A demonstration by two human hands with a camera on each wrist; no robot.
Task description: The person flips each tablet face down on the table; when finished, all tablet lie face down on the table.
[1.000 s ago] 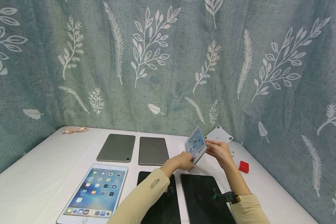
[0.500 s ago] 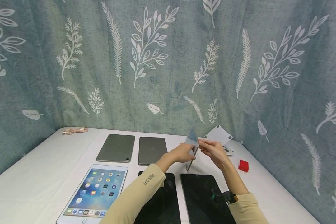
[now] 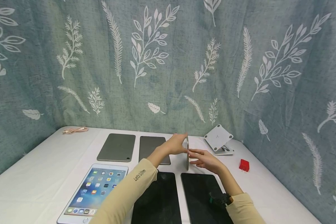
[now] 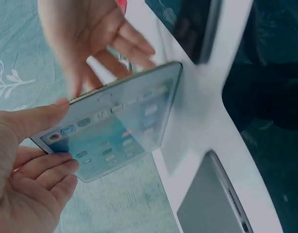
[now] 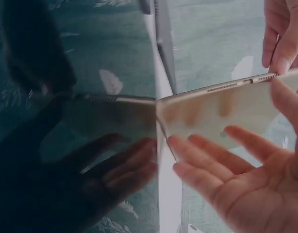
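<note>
A tablet with a white front and gold back stands on edge, nearly side-on in the head view. My left hand pinches it at one corner; in the left wrist view the thumb lies at the edge beside the home button and the fingers are at the screen side. The tablet's lit screen shows app icons. Behind it is my right hand, fingers extended. In the right wrist view these fingers spread right at the gold back, with the thumb near the port edge.
Two dark grey tablets lie face down at the back. In front are two black-screened tablets and a large lit white tablet. A white folding stand, a red charger and a coiled cable sit near the edges.
The held tablet has turned from showing its screen to edge-on and moved left. My left hand has shifted up to its top; the right hand has followed leftward, uncovering more of the stand.
</note>
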